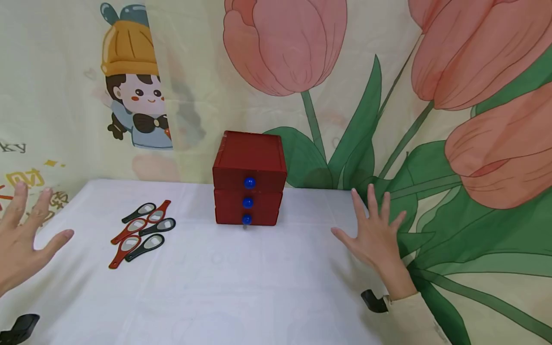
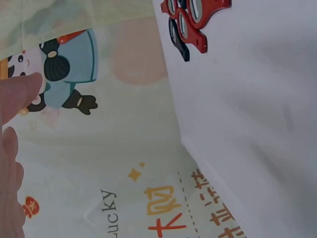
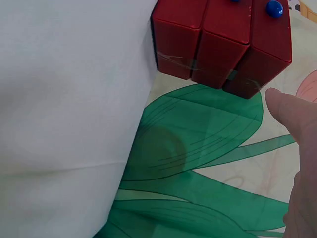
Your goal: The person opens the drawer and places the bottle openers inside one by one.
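Both hands are raised with spread fingers and hold nothing. The left hand [image 1: 26,239] is at the left edge of the head view, left of a group of small magnifying glasses [image 1: 153,243] with red or black frames. They lie in a loose cluster on the white table, and some also show at the top of the left wrist view [image 2: 190,29]. The right hand [image 1: 373,235] is over the table's right side, right of a dark red box of stacked drawers [image 1: 250,153] with blue round knobs. In the right wrist view the drawer box [image 3: 223,49] appears beyond the thumb.
A white cloth [image 1: 276,287] covers the table. Behind it hangs a backdrop with large pink tulips [image 1: 289,43] and a cartoon figure [image 1: 140,96]. The drawer box stands near the table's back edge. Black wrist mounts [image 1: 374,302] show below the hands.
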Available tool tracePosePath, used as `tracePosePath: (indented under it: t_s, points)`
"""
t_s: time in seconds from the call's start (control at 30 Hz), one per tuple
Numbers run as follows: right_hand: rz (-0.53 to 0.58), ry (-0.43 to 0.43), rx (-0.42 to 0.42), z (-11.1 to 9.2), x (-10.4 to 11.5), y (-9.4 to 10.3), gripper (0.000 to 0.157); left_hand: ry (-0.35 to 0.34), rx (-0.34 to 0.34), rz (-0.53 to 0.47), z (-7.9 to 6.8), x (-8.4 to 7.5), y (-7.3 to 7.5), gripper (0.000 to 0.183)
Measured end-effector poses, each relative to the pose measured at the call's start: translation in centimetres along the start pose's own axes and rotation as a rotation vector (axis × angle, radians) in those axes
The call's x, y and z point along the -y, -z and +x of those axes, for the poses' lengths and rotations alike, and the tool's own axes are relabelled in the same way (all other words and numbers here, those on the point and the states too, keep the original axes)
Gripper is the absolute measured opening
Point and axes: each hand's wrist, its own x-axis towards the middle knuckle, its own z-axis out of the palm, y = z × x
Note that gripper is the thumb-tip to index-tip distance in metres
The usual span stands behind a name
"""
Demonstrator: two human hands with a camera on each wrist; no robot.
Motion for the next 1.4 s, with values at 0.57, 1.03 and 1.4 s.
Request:
tracePosePath:
  t_s: [0.57, 1.03, 1.4]
  points:
    - [0.070, 0.020, 0.048, 4.3, 3.1, 0.8, 0.108, -0.012, 0.134, 0.169, 1.3, -2.2, 0.4, 0.113]
    - [0.260, 0.007, 0.164, 7.4, 5.5, 0.6, 0.104, -0.135, 0.174, 0.148, 2.6, -6.3, -1.5, 0.101]
    - [0.506, 0.002, 0.215, 10.1, 7.4, -0.4, 0.097, -0.158, 0.313, -0.064, 3.5, -10.8, -3.3, 0.091]
